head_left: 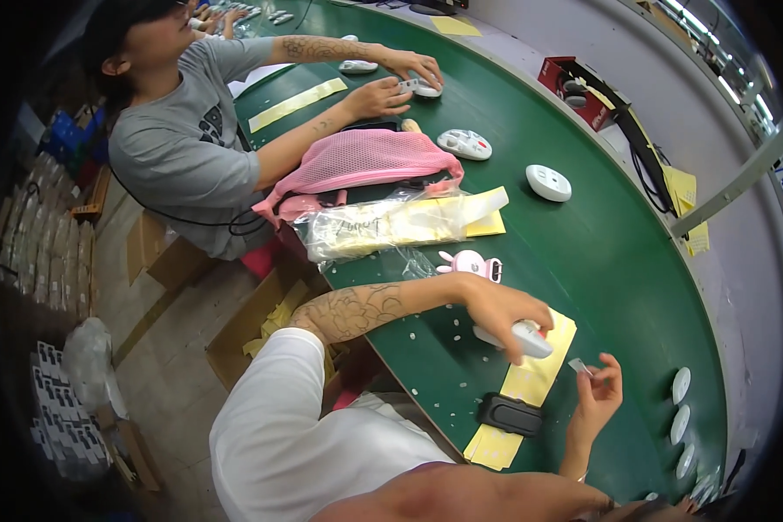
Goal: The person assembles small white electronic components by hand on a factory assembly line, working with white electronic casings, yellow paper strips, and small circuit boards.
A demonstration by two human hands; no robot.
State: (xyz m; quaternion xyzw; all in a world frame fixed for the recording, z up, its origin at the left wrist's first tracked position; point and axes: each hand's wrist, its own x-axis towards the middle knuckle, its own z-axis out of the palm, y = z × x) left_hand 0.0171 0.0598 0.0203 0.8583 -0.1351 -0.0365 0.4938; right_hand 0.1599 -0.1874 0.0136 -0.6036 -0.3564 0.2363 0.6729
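One white device (535,341) was gripped by the left hand (503,315), over overlapping yellow strips (531,376) on the bench (644,296). At four o'clock from it, one small clear piece (578,366) was pinched by the right hand (598,393). One black case (511,415) was set between six and seven, one pink rabbit-shaped item (468,264) at eleven, one white oval shell (548,183) at twelve.
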